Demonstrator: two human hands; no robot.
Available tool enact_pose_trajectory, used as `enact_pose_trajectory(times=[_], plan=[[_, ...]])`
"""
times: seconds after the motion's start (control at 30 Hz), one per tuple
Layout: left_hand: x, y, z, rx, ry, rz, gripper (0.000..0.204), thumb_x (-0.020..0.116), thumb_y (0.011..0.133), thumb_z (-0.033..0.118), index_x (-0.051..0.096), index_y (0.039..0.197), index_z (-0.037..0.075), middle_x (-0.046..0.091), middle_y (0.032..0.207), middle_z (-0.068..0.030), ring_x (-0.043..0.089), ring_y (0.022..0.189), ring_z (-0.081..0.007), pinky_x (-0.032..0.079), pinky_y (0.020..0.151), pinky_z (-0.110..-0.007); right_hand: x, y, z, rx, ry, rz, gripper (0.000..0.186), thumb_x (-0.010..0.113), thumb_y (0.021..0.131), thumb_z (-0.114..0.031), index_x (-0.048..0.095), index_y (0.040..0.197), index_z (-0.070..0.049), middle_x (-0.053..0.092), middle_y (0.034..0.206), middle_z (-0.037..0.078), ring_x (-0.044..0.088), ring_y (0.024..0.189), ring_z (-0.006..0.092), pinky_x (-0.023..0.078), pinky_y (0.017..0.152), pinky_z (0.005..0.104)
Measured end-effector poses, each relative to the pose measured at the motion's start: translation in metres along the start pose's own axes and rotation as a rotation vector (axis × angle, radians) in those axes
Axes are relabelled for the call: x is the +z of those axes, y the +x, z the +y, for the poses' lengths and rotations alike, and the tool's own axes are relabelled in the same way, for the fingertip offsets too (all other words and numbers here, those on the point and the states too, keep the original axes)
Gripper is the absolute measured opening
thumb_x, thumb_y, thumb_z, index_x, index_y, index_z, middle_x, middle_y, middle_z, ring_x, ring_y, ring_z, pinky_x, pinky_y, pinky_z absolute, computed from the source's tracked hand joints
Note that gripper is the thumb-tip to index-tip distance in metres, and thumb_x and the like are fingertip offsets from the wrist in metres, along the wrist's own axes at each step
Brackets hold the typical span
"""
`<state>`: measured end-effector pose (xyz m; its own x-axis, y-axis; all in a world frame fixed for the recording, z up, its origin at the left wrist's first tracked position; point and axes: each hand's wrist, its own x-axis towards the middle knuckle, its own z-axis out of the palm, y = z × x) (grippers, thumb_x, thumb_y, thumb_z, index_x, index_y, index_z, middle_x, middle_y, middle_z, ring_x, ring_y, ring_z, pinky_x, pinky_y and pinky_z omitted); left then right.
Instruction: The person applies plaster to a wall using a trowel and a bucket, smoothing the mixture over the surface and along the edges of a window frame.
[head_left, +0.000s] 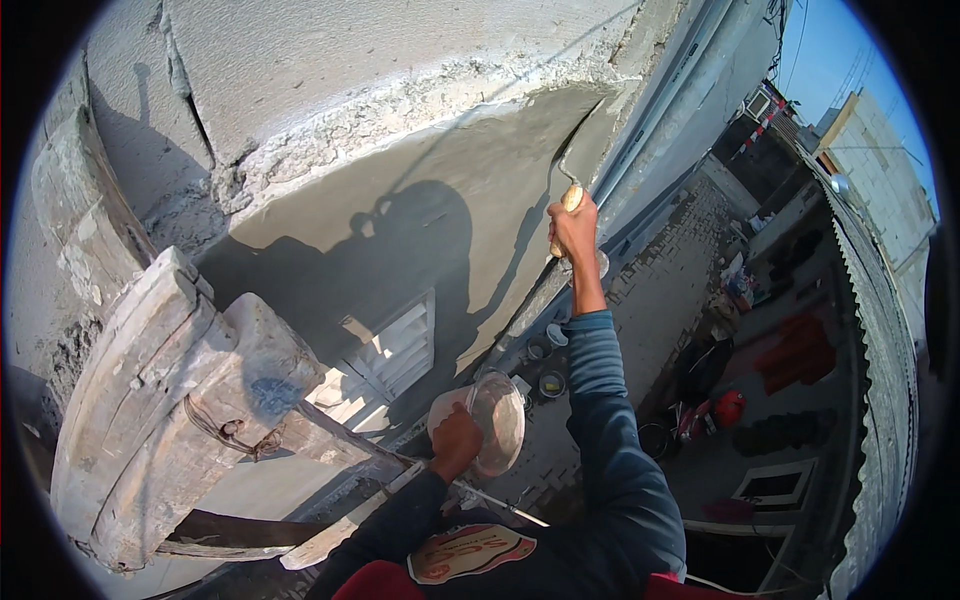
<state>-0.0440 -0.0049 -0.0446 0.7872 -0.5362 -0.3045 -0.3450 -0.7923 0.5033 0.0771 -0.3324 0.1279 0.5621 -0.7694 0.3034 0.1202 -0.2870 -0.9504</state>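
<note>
Right hand (574,228) clamped on a wooden-handled trowel (572,197) at the grey plastered wall (500,160), left hand (457,440) gripping a translucent tub (502,422), person's shadow (430,240) across the plaster.

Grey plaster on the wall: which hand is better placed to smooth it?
Probably the right hand: it grips a trowel at the grey plaster; the left hand, lower, holds a tub.

The brick-paved ground (650,325) below carries a cluster of round containers (552,384) on one side; along the other lies a jumble of mixed items (738,283), too small to tell apart.
</note>
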Motion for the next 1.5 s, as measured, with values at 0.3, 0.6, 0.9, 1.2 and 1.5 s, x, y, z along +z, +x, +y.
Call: enact_pose_trajectory(times=[0.3,0.6,0.9,1.2,1.5], plan=[[-0.004,0.005,-0.006,0.037,0.021,-0.034,0.036,0.059,0.087,0.022,0.052,0.11,-0.004,0.069,0.094,-0.0229,0.069,0.088,-0.0388,0.054,0.078,-0.049,0.085,-0.203,-0.072,-0.296,-0.153,-0.252,0.025,0.065,0.081,-0.009,0.048,0.096,0.001,0.052,0.066,0.017,0.061,0.062,0.0302,0.047,0.061,0.0411],[-0.001,-0.001,0.003,0.005,-0.06,-0.04,0.044,0.06,0.085,0.027,0.051,0.113,-0.006,0.067,0.102,-0.0272,0.066,0.096,-0.0418,0.052,0.085,-0.05,0.062,-0.145,-0.106,-0.053,-0.115,-0.047,0.026,0.065,0.08,-0.007,0.049,0.096,0.003,0.053,0.064,0.017,0.06,0.058,0.0249,0.048,0.056,0.0391],[-0.004,0.003,-0.009,-0.025,-0.055,-0.037,0.043,0.06,0.086,0.029,0.052,0.112,-0.005,0.066,0.104,-0.0268,0.066,0.097,-0.0418,0.052,0.084,-0.049,0.077,-0.199,-0.093,-0.432,-0.205,-0.195,0.022,0.062,0.081,-0.007,0.046,0.093,0.003,0.05,0.062,0.016,0.061,0.058,0.028,0.048,0.055,0.0407],[-0.001,0.008,0.001,0.011,-0.036,-0.021,0.047,0.059,0.087,0.031,0.051,0.114,-0.006,0.067,0.103,-0.0271,0.066,0.097,-0.0416,0.052,0.084,-0.049,0.07,-0.171,-0.088,-0.379,-0.173,-0.188,0.023,0.061,0.079,-0.006,0.047,0.095,0.003,0.052,0.062,0.019,0.059,0.058,0.0334,0.047,0.058,0.0417],[-0.002,0.002,0.004,0.018,-0.043,-0.039,0.047,0.061,0.086,0.031,0.05,0.113,-0.006,0.067,0.103,-0.0268,0.066,0.096,-0.0416,0.052,0.084,-0.049,0.062,-0.132,-0.126,-0.222,-0.178,-0.029,0.022,0.061,0.083,-0.008,0.046,0.097,0.002,0.054,0.068,0.023,0.058,0.065,0.0459,0.046,0.061,0.0437]])
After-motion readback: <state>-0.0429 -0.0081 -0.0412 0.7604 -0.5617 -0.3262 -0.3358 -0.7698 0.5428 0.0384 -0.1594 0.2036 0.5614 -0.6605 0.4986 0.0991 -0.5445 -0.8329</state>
